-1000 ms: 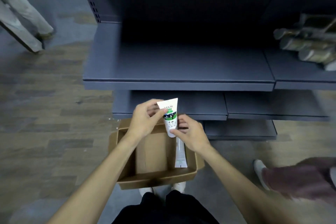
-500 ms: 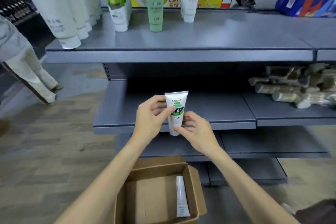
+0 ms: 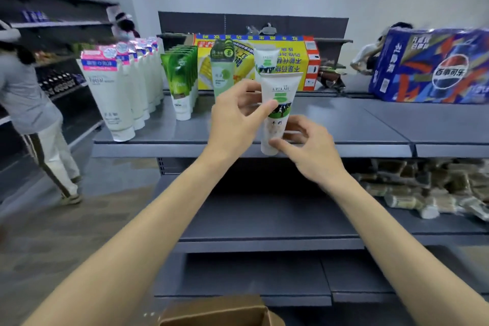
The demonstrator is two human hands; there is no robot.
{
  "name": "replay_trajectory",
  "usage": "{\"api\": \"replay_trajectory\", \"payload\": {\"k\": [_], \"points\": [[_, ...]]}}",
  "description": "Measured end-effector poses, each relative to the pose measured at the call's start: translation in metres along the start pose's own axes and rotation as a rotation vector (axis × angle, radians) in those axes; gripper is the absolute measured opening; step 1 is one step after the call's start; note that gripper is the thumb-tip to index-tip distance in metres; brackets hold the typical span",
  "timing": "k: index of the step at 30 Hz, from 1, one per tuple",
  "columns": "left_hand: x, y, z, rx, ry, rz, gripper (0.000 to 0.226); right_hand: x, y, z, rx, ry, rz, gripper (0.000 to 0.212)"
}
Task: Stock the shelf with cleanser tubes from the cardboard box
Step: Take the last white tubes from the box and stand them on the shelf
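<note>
The cleanser tube [image 3: 278, 111] looks like smooth white plastic with a soft sheen and a printed green label. The shelf [image 3: 330, 124] is grey painted metal, matt and even, as is the lower shelf [image 3: 264, 219]. The standing tubes [image 3: 116, 98] at the left are glossy white plastic with pink printed tops; the green tubes [image 3: 180, 79] shine more. The cardboard box [image 3: 219, 311] is plain brown corrugated card, dull and slightly fibrous. The yellow carton [image 3: 291, 61] is printed card, and the blue case [image 3: 431, 66] is wrapped in shiny printed film. The floor [image 3: 66, 241] looks like matt wood-pattern planks.
</note>
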State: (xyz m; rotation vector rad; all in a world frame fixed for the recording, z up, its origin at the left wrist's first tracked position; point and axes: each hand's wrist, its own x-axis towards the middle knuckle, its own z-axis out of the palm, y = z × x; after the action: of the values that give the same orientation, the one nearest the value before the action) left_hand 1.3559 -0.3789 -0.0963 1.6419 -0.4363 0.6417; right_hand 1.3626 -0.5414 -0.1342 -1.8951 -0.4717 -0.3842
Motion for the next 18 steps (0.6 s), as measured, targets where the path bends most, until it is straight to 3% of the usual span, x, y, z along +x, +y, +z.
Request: {"api": "replay_trajectory", "payload": {"k": [8,18], "points": [[0.038,-0.005,0.025,0.056,0.125,-0.076,0.015,0.051,0.016,-0.003,-0.027,0.024,0.023,0.028],[0.066,-0.033,0.037,0.070,0.141,-0.174,0.021,0.076,0.038,0.000,-0.130,0.029,0.048,0.025]]}}
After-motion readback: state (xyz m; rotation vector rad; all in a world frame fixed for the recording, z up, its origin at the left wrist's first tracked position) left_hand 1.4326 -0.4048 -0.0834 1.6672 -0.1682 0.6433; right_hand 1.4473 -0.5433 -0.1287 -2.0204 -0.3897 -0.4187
